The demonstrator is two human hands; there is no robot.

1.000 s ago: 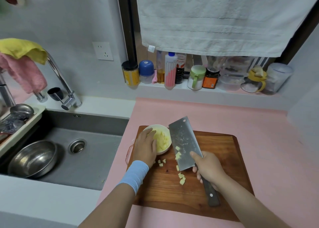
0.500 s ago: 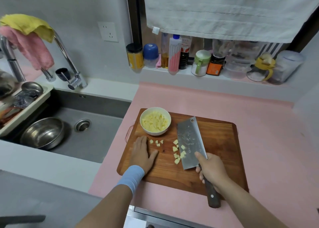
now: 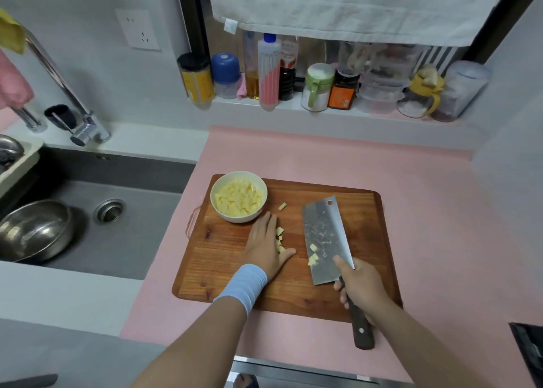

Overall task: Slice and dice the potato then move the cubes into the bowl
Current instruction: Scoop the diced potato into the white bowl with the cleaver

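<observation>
**Loose potato cubes lie between hand and knife**

A wooden cutting board [image 3: 361, 226] lies on the pink tabletop [image 3: 323, 158], close to its front edge and towards its left edge, where the sink [image 3: 132, 240] begins. A white bowl [image 3: 235, 219] stands on the board's far left corner, filled with pale yellow potato cubes [image 3: 238, 198].

The left hand [image 3: 266, 245] rests palm down on the board just in front of the bowl. Its fingers are straight and released and its thumb is spread to the right. A few loose cubes [image 3: 279, 239] lie against its thumb side. A single cube [image 3: 282, 206] sits apart, just right of the bowl. A light blue wristband [image 3: 244, 284] wraps the left wrist.

The right hand [image 3: 360, 284] has its fingers clenched round the dark handle of a broad knife [image 3: 324, 240] near the board's front right corner. The blade points away from the person with its flat face turned up, and a few stuck cubes [image 3: 313, 252] cling to it. Whether the blade touches the board cannot be told.
</observation>
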